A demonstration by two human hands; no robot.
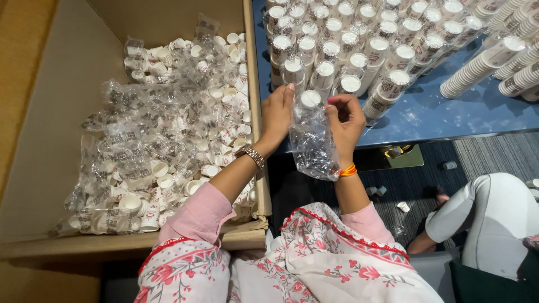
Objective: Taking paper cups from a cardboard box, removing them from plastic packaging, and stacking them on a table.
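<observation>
My left hand point(277, 114) and my right hand point(344, 120) both grip a clear plastic sleeve point(312, 145) that hangs down between them at the near edge of the blue table point(443, 112). A white paper cup point(310, 99) sits at the sleeve's top, between my fingers. Just beyond my hands, many sleeved stacks of white cups point(348, 50) lie in rows on the table. I wear a watch on the left wrist and an orange band on the right.
A large cardboard box point(56, 112) on my left holds several bagged cup stacks point(168, 134) and loose cups. Unwrapped cup stacks point(494, 62) lie at the table's far right. Another person's leg in white point(488, 219) is at lower right. A few cups lie on the carpet point(403, 206).
</observation>
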